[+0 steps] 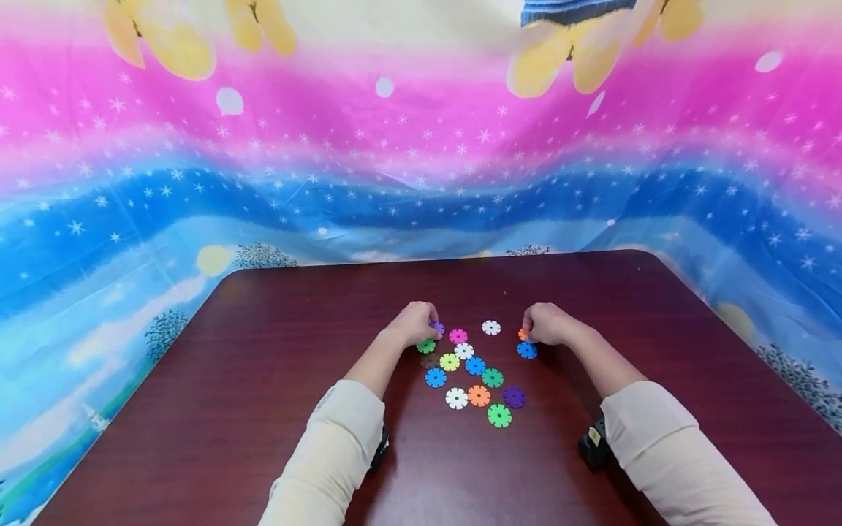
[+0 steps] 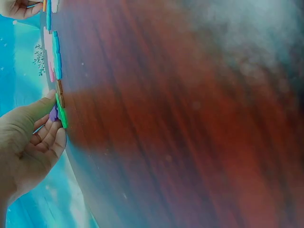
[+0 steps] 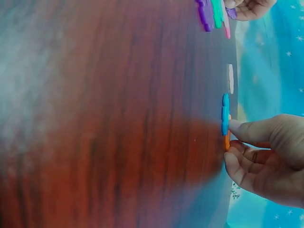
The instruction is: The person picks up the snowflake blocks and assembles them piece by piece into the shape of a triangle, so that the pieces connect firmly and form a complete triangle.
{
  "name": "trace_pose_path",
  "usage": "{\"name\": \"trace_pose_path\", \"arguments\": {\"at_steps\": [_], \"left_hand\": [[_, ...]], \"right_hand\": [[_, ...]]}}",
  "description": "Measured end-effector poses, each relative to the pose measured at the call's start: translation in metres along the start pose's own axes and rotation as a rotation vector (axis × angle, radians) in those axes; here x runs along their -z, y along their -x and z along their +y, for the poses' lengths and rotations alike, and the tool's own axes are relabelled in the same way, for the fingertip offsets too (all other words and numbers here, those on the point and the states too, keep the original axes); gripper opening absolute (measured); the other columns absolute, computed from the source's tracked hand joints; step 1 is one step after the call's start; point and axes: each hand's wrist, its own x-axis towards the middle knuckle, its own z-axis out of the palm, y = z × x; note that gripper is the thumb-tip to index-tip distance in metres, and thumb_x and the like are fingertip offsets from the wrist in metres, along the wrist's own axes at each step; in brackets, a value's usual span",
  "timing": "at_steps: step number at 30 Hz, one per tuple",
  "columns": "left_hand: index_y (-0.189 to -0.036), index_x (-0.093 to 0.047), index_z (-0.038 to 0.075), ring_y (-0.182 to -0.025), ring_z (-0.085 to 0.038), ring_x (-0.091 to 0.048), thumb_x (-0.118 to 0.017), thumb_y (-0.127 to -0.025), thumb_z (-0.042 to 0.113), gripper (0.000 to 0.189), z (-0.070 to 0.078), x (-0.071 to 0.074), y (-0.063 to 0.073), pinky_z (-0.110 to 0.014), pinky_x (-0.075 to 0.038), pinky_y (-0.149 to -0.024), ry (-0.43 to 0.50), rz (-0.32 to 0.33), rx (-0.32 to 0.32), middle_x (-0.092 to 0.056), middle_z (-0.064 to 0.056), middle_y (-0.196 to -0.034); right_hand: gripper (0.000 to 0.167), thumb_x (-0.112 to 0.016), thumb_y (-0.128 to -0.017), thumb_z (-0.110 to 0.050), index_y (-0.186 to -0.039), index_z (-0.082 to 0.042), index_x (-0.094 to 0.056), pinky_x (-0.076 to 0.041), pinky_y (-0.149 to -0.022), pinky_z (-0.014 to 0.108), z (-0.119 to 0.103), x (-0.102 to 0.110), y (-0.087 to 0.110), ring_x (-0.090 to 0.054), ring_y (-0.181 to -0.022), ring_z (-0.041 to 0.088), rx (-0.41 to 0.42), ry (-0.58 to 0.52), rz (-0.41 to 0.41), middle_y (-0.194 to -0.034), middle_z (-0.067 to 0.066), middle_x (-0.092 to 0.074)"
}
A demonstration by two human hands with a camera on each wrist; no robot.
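Notched plastic discs in many colours lie on the dark red-brown table (image 1: 276, 409). At the far left of the group, my left hand (image 1: 416, 323) pinches a purple disc (image 2: 53, 113) between thumb and fingers. A light green disc (image 1: 426, 345) lies right by those fingertips. On the other side, my right hand (image 1: 549, 324) has thumb and fingers about an orange disc (image 3: 227, 141) and pinches it, its lower part hidden by the fingers. Just nearer than that hand is a blue disc (image 1: 527, 351), overlapping the orange one in the right wrist view.
Between the hands lie a magenta disc (image 1: 457, 336) and a white disc (image 1: 490, 327). Several more discs spread nearer, down to a bright green disc (image 1: 499, 416) and a dark purple disc (image 1: 514, 397). A printed curtain (image 1: 421, 146) hangs behind the table.
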Motion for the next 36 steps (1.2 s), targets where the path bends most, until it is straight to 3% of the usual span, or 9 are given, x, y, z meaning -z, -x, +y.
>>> {"name": "trace_pose_path", "arguments": {"at_steps": [7, 13, 21, 25, 29, 36], "left_hand": [[-0.1, -0.061, 0.004, -0.077, -0.015, -0.051, -0.07, -0.083, 0.018, 0.024, 0.002, 0.001, 0.0, -0.025, -0.044, -0.066, 0.004, 0.0, 0.005, -0.058, -0.003, -0.088], [-0.1, -0.061, 0.004, -0.076, -0.015, -0.051, -0.07, -0.083, 0.019, 0.025, 0.001, 0.0, 0.002, -0.025, -0.044, -0.065, -0.001, -0.005, 0.001, -0.058, -0.003, -0.087], [-0.088, -0.061, 0.006, -0.069, -0.013, -0.051, -0.069, -0.084, 0.012, 0.011, 0.006, 0.0, 0.006, -0.022, -0.044, -0.058, 0.035, 0.003, -0.062, -0.058, -0.001, -0.076], [-0.084, -0.062, 0.008, -0.065, -0.012, -0.054, -0.066, -0.085, 0.009, 0.005, 0.018, 0.003, 0.012, -0.022, -0.045, -0.057, 0.067, 0.017, -0.095, -0.058, 0.001, -0.073], [-0.084, -0.063, 0.008, -0.061, -0.011, -0.054, -0.067, -0.086, 0.013, 0.006, 0.032, 0.005, 0.02, -0.022, -0.045, -0.057, 0.095, 0.076, -0.106, -0.058, 0.002, -0.072], [-0.091, -0.064, 0.006, -0.058, -0.017, -0.058, -0.063, -0.088, 0.014, 0.009, 0.047, 0.009, 0.041, -0.022, -0.045, -0.049, 0.293, 0.156, -0.134, -0.064, -0.008, -0.076]], "right_hand": [[0.019, -0.065, -0.082, 0.0, -0.099, 0.006, -0.059, -0.048, -0.069, 0.035, 0.001, 0.001, -0.001, -0.05, -0.077, 0.024, -0.04, 0.018, -0.009, -0.089, 0.013, -0.057], [0.016, -0.065, -0.082, 0.0, -0.095, 0.003, -0.057, -0.047, -0.066, 0.033, 0.002, -0.001, -0.002, -0.049, -0.075, 0.023, -0.041, 0.002, -0.023, -0.085, 0.011, -0.055], [0.011, -0.062, -0.08, 0.005, -0.085, -0.002, -0.054, -0.042, -0.058, 0.03, 0.001, -0.003, 0.003, -0.048, -0.066, 0.021, -0.011, -0.031, 0.109, -0.075, 0.007, -0.053], [0.008, -0.059, -0.083, 0.004, -0.09, 0.001, -0.059, -0.046, -0.057, 0.029, -0.005, -0.003, 0.007, -0.052, -0.062, 0.019, -0.003, -0.16, 0.155, -0.075, 0.008, -0.056], [0.01, -0.058, -0.086, 0.001, -0.095, 0.003, -0.062, -0.052, -0.061, 0.032, -0.015, -0.001, 0.011, -0.059, -0.063, 0.019, 0.003, -0.356, 0.166, -0.078, 0.01, -0.059], [0.02, -0.061, -0.087, -0.001, -0.105, 0.008, -0.058, -0.053, -0.073, 0.04, -0.038, -0.002, 0.02, -0.063, -0.078, 0.032, -0.011, -0.753, 0.184, -0.086, 0.015, -0.058]]}}
